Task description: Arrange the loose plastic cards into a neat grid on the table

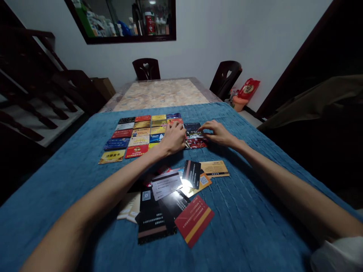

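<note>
Bank-style plastic cards lie in a neat grid on the blue tablecloth, with a yellow card (111,156) at its near left corner. In the grid's right column, a black card (193,134) sits between my two hands. My left hand (175,137) is bent over the card's left side, its fingertips partly hidden. From the right, my right hand (217,133) reaches in with curved fingers and thumb at the card's right edge. Just below it is a dark red patterned card (196,143), and a plain dark card (192,127) lies above.
Nearer me is a loose overlapping pile, including a red card (194,221), a white card (167,185) and a tan card (214,168). The blue cloth (252,230) covers the table's near part. Dark chairs (146,69) stand beyond the table; a railing (31,87) is at left.
</note>
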{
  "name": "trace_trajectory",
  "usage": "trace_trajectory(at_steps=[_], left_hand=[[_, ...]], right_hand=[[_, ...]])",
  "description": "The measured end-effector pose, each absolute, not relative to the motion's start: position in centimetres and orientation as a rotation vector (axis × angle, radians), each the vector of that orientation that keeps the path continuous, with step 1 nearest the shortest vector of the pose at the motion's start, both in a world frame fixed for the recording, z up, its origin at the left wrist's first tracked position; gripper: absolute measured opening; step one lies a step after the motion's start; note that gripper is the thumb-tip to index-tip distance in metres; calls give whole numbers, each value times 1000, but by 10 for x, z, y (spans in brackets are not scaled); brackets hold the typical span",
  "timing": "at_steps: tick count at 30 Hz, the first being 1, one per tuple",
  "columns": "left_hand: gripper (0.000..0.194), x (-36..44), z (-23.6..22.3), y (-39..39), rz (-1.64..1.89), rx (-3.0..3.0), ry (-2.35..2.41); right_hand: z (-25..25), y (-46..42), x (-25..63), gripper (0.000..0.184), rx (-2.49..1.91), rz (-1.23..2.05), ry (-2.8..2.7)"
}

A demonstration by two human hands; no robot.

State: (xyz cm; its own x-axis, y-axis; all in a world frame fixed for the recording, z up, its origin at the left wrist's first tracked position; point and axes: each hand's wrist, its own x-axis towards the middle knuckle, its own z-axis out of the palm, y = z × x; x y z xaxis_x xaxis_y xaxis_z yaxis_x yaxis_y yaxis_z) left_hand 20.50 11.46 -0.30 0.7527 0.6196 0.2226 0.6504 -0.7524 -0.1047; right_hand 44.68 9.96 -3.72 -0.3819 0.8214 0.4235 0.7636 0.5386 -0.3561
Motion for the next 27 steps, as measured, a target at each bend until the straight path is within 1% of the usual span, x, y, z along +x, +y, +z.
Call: trace_trajectory(at_steps=[4,7,13,17,23,27], left_hand=[[26,185,-4,74,-346,-2837,-983],[26,171,-7,45,-321,-2879,-950],[25,156,-21,2,-354,-2964,-904],[31,156,-29,-8,-362,-3003,-873],[33,156,-32,-9,-407,-2999,-833],[42,156,-30,-12,-404,-3018,-841]], right_hand=[[-32,68,426,25,-1167,186,-2303],[-33,46,411,23,-1104,237,-2334],[-36,15,388,28,-1051,260,-2432],[-36,1,379,35,-1045,282,-2525],[-42,-14,381,38,-1120,266,-2530],[-43,-18,386,41,-1149,230,-2527]])
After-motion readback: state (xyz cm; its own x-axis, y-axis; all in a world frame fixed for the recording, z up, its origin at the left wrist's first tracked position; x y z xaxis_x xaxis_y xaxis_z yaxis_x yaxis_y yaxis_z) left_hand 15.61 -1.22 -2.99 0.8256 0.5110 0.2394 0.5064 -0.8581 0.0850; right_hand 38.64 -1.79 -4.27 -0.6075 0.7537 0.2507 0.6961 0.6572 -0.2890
